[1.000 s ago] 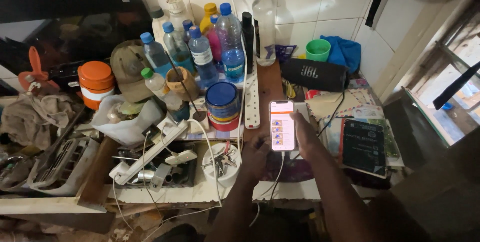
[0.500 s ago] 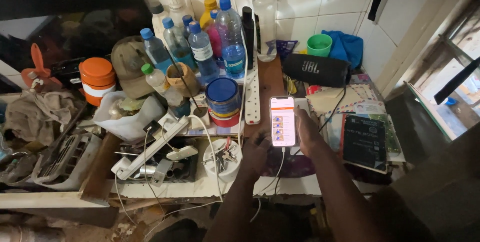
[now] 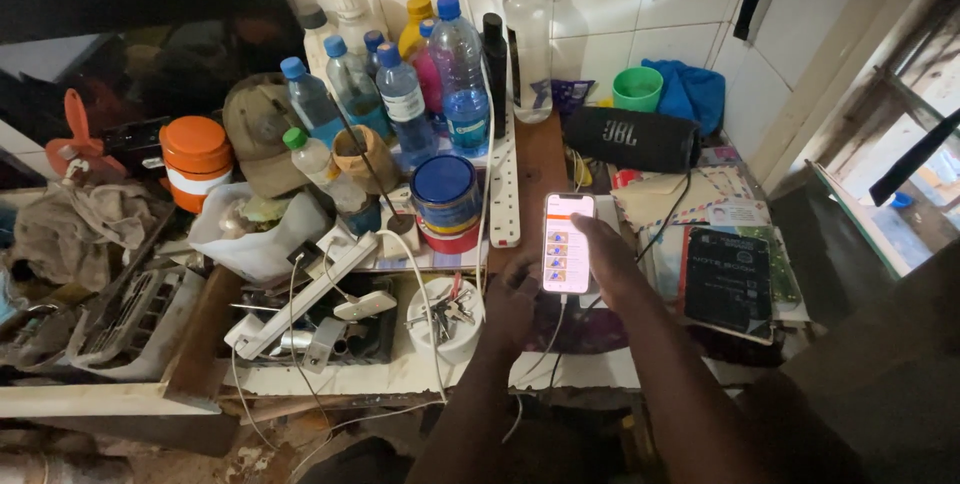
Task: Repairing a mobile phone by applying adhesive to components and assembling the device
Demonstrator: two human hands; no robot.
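Phone (image 3: 567,244), lit and plugged into a cable, sits in the right hand (image 3: 600,259), whose grip wraps it; left hand (image 3: 512,299) steadies its lower edge, fingers curled, above the cluttered tabletop (image 3: 530,159).

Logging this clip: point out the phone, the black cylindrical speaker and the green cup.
phone (image 3: 567,243), head view, middle of its lit screen.
black cylindrical speaker (image 3: 630,139), head view, middle of its side.
green cup (image 3: 637,90), head view, its rim.

One phone (image 3: 567,243), one black speaker (image 3: 632,138)
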